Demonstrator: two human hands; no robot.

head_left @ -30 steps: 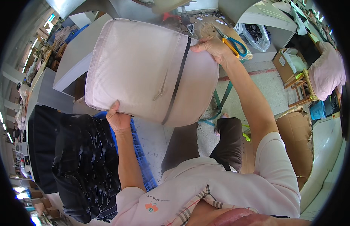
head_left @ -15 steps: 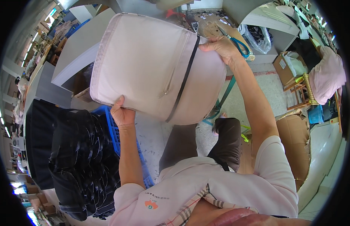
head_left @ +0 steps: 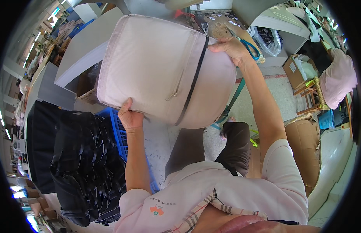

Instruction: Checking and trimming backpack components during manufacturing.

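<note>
And there's the right hand (head_left: 233, 51), thumb on top, closed over the upper right edge of the pale fabric piece (head_left: 149, 66); the left hand (head_left: 131, 117) pinches its lower edge! It spans between them, upper centre of frame, black bags (head_left: 81, 155) piled lower left.
</note>
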